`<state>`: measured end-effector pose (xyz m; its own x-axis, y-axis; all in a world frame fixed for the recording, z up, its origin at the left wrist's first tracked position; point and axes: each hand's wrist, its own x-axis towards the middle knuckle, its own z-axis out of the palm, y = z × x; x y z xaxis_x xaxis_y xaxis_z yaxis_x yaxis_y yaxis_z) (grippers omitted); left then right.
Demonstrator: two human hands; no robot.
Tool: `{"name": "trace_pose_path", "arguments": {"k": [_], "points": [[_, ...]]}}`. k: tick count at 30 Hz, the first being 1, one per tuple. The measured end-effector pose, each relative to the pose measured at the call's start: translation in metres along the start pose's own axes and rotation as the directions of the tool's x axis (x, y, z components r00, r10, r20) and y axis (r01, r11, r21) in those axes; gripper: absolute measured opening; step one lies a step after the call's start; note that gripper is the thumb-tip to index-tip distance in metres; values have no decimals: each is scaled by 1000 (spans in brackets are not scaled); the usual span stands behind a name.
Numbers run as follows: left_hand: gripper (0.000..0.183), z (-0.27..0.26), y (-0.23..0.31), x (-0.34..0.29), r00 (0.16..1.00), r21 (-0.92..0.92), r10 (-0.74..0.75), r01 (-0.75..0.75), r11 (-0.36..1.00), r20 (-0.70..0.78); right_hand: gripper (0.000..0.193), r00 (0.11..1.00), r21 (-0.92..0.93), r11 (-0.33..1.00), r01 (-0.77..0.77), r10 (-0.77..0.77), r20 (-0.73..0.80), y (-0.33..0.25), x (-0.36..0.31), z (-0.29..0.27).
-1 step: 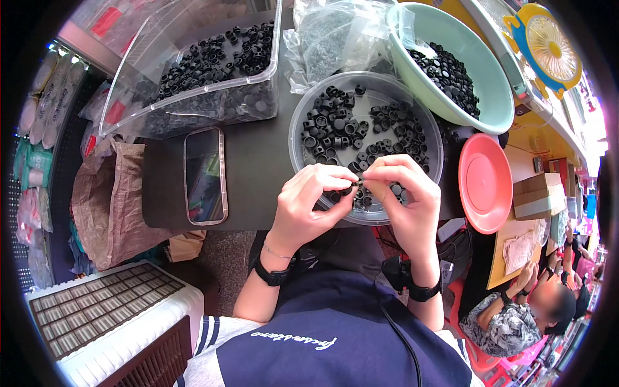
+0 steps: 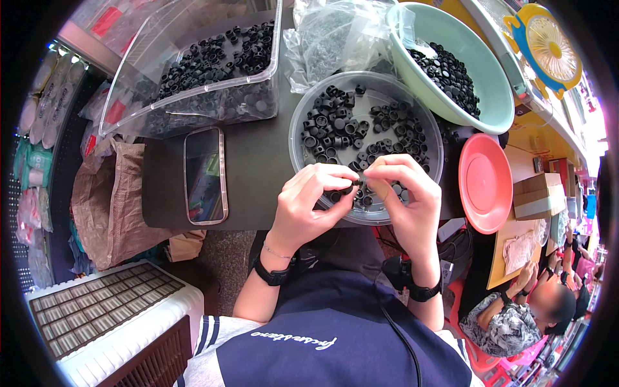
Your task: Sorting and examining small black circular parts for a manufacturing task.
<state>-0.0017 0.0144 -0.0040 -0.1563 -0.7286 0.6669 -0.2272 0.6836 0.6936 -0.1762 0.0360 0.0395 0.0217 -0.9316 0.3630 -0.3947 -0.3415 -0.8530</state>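
Note:
Over the near part of a round clear tub (image 2: 295, 164), my two hands meet with their fingertips close together. My left hand (image 2: 309, 197) pinches a small black plastic part (image 2: 355, 183) between thumb and forefinger. My right hand (image 2: 409, 187) is closed in a pinch just beside that part; whatever lies between its fingertips is too small to make out. Below them the tub holds many loose black plastic caps (image 2: 335, 122), some ring-shaped and hollow. My fingers hide part of the caps at the near rim.
A clear bin (image 2: 193, 109) of black parts stands at the left back. A phone (image 2: 206, 177) lies on the dark table. At the right are a mint-green basin (image 2: 496, 97) with black caps and a red plate (image 2: 485, 184). Plastic bags (image 2: 335, 39) lie behind. Another person (image 2: 509, 322) sits far right.
My right fingertips have shifted very slightly to the right, off the black part. My left hand and the containers look the same.

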Motion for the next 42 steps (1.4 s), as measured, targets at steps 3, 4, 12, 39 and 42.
{"name": "trace_pose_path", "arguments": {"k": [3,4,12,39,42], "points": [[24,0,5,0,999,-18,-42,42,999,-25,16,995,27,995,-96,97,-39,-1,0,0],[24,0,5,1,999,-18,-42,42,999,-26,16,995,27,995,-96,97,-39,-1,0,0],[24,-2,3,2,1000,7,-11,11,1000,-8,16,997,6,997,-72,72,7,0,-1,-1],[21,-2,6,-1,1000,7,-7,7,1000,-16,16,1000,0,1000,-28,28,6,-7,-3,0],[22,-1,1,1,997,18,76,-76,997,-16,17,1000,-25,1000,13,-14,-25,-7,-4,0]]}}
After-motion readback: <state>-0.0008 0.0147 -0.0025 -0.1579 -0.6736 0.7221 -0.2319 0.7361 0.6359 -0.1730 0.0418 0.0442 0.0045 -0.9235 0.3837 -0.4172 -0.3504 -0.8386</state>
